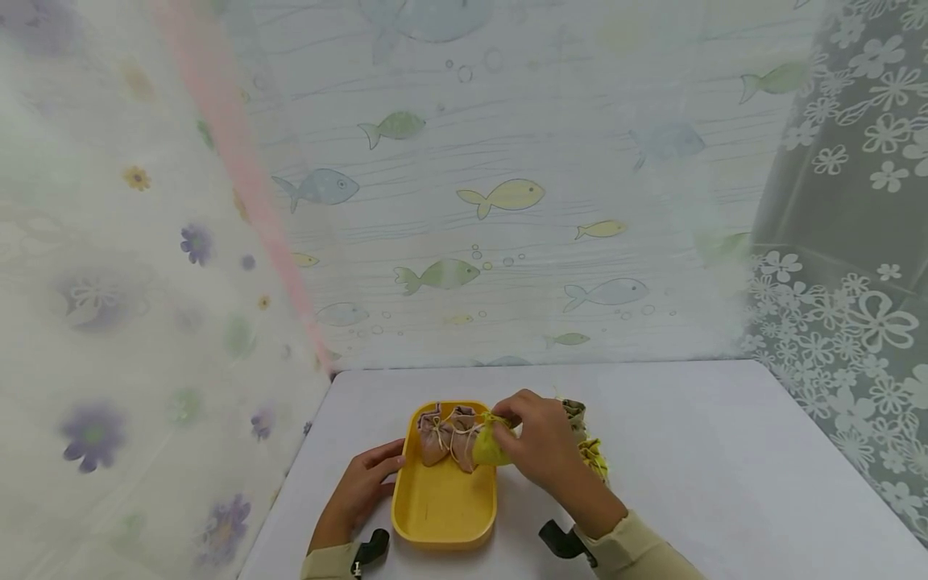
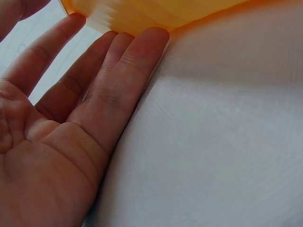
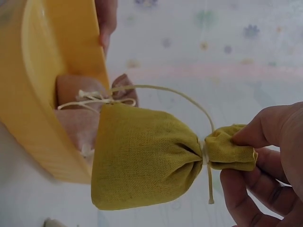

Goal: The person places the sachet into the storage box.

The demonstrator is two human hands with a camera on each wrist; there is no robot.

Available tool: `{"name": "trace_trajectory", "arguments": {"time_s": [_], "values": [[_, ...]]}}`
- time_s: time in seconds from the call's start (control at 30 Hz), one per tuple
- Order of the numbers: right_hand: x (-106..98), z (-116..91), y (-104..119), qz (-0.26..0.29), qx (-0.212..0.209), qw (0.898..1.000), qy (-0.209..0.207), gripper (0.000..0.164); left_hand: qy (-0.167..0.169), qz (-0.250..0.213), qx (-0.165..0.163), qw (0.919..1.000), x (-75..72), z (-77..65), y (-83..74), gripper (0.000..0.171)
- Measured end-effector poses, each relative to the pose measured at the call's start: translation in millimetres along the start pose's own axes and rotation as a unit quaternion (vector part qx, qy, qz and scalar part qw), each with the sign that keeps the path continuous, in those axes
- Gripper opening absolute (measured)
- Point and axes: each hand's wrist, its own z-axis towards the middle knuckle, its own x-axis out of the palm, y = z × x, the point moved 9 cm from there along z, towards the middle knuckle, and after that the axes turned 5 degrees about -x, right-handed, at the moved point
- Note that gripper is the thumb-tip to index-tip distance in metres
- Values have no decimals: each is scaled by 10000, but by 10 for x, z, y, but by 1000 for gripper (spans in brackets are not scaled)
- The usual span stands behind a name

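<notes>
My right hand (image 1: 540, 439) pinches the gathered neck of a yellow-green drawstring pouch (image 3: 147, 156) between thumb and fingers. The pouch hangs over the upper right part of a yellow tray (image 1: 442, 515), its cord (image 3: 175, 92) looping loose in the right wrist view. Two pinkish-brown drawstring pouches, a left one (image 1: 434, 443) and a right one (image 1: 462, 451), lie inside the tray at its far end. At the tray's left side is my left hand (image 1: 366, 483); in the left wrist view its fairly straight fingers (image 2: 125, 80) touch the outer wall.
Right of the tray, partly behind my right hand, lie a dark green pouch (image 1: 574, 415) and a yellow patterned pouch (image 1: 593, 457). Everything stands on a white-covered table (image 1: 725, 467). Fish-printed curtain (image 1: 507, 242) hangs behind it.
</notes>
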Motion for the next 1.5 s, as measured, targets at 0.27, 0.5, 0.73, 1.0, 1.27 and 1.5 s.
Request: {"name": "trace_trajectory", "arguments": {"time_s": [0.27, 0.5, 0.73, 1.0, 1.27, 1.5], "values": [[55, 30, 77, 306, -121, 9995, 33, 9, 33, -1, -14, 10000, -2, 6, -2, 68], [139, 56, 185, 482, -487, 9976, 30, 8, 52, 9, -3, 10000, -1, 2, -2, 68], [240, 47, 287, 488, -679, 9965, 97, 9, 108, 12, 18, 9999, 0, 14, 15, 71], [370, 73, 342, 656, -632, 9955, 257, 11, 109, 2, 8, 9999, 6, 14, 2, 71], [581, 69, 292, 1376, -262, 9877, 696, 11, 77, -2, -47, 10000, 7, 6, 10, 73], [765, 83, 249, 1229, 121, 9867, 1053, 10, 150, -19, 4, 9999, 10, 16, -13, 72]]}}
